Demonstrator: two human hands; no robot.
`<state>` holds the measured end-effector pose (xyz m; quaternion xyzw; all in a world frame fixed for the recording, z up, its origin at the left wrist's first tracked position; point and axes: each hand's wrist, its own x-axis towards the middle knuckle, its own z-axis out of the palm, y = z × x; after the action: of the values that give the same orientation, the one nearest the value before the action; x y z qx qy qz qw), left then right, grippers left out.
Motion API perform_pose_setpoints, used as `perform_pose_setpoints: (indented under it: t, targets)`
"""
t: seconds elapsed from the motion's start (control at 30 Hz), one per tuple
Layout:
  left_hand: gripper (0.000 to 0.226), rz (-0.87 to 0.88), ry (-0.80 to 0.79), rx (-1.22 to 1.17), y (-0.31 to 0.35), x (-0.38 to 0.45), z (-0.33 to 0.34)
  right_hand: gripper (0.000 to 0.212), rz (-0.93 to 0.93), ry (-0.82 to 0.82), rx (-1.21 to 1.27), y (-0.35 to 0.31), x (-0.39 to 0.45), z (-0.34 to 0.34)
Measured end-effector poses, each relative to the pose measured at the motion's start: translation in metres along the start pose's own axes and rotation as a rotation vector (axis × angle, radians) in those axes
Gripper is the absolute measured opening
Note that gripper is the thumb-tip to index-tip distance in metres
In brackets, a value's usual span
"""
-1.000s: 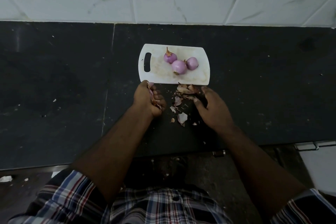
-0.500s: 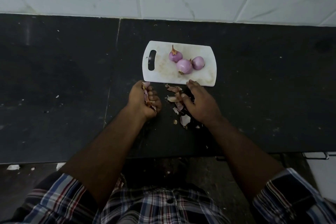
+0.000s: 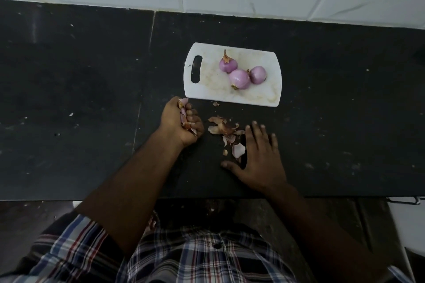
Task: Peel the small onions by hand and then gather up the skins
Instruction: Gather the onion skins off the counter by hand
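Gathering of the skins is the step in hand; peeling appears complete. Three peeled onions (image 3: 241, 71) sit together on the white cutting board (image 3: 207, 89), toward the end away from its handle slot, two of them touching.

The left hand (image 3: 181, 122) lies on the dark counter (image 3: 69, 99) just in front of the board's handle end, its fingers curled tight round a bunch of collected skins (image 3: 184, 115), some of which poke out at the top of the fist.

The right hand (image 3: 258, 161) rests flat on the counter in front of the board's middle, fingers straight and slightly spread, thumb stretched out toward the person; it holds nothing. Its inner edge touches the loose skins (image 3: 226, 132), which lie scattered between the two hands, in front of the board. One small scrap (image 3: 215, 104) sits apart, just beside the board's near edge.

Judgement: the next move calls for the right hand to sweep the loose pieces toward the left fist or the counter edge, then pinch them up. The skins are thin and light, so the stray scrap and small flakes are liable to be missed.
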<state>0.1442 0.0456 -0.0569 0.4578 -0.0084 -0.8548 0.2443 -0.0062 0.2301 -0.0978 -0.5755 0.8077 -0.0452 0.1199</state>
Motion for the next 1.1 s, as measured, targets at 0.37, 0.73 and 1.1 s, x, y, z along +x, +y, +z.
perform_pose_setpoints:
  t: [0.37,0.73,1.1]
  targets:
    - [0.039,-0.015,-0.019,-0.016,0.004,0.000,-0.011,0.077,-0.034,0.268,0.279,-0.008,0.060,-0.004]
    - [0.038,0.014,-0.001,-0.016,0.008,-0.003,-0.009,0.061,-0.202,0.151,0.325,-0.041,0.088,-0.013]
    - [0.038,0.039,0.028,-0.020,0.013,-0.005,-0.015,0.040,-0.323,0.157,0.426,-0.037,0.099,-0.024]
